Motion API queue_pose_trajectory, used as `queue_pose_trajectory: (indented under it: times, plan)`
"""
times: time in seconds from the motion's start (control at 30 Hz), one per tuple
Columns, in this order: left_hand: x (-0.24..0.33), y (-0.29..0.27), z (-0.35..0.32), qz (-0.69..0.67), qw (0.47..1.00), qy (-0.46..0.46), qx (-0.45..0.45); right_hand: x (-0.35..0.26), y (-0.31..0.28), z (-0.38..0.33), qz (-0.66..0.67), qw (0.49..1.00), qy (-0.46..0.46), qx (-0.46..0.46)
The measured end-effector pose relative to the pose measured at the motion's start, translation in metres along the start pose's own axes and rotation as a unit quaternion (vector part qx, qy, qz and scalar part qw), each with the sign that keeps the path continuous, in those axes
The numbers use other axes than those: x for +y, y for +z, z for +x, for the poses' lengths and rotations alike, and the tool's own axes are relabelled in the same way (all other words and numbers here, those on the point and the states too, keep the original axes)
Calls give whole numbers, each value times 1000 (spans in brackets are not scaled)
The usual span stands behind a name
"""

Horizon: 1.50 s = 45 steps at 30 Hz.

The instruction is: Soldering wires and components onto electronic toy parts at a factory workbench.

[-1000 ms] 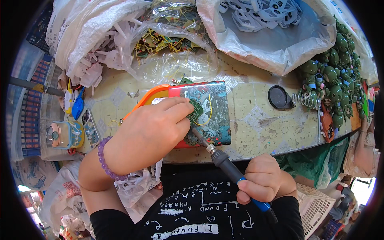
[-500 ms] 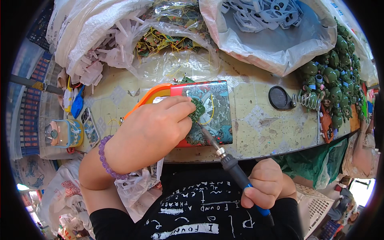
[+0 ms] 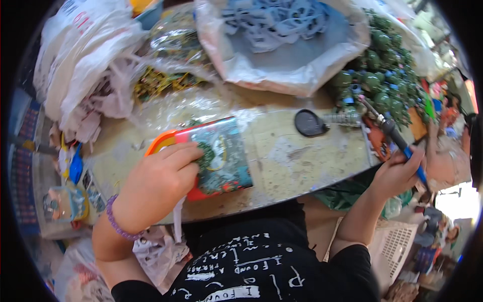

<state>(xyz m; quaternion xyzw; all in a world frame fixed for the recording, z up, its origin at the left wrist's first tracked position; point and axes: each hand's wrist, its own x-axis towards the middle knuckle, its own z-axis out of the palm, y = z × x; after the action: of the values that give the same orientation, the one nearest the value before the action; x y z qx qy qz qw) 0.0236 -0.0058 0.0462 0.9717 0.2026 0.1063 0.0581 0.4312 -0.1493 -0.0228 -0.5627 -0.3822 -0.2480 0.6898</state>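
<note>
the left hand pinches a green circuit board over a red-edged box on a scuffed, pale table; the right hand grips a soldering iron near green figures, white sacks crowding the far side.

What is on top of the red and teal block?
A green circuit board in the left hand and a curved yellow wire show over the block; anything beneath board and hand is covered.

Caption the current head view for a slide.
Left hand holding a circuit board, right hand gripping a soldering iron near a spring.
</note>
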Motion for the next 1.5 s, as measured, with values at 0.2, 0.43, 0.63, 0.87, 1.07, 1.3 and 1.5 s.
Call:
queue_pose_trajectory:
  times: [0.2,0.43,0.63,0.87,1.07,1.3,1.5]
  plan:
    - [0,3,-4,-17,1000,-10,6,-3,-6,88,-6,994,107,6]
    - [-5,3,-4,17,1000,12,3,23,48,58,-86,937,298,-160]
    - [-10,6,-9,16,999,29,18,3,69,-1,16,924,311,-220]
    - [-12,13,-12,-70,992,-1,106,-40,59,-73,52,891,314,-325]
    - [-16,25,-27,-86,982,-40,162,-65,231,-37,-154,848,-142,-488]
    - [-30,37,-33,-177,956,-63,227,27,339,-50,-337,752,-309,-475]
    - [-41,42,-36,-287,922,-129,224,-31,327,-16,-187,828,-51,-526]
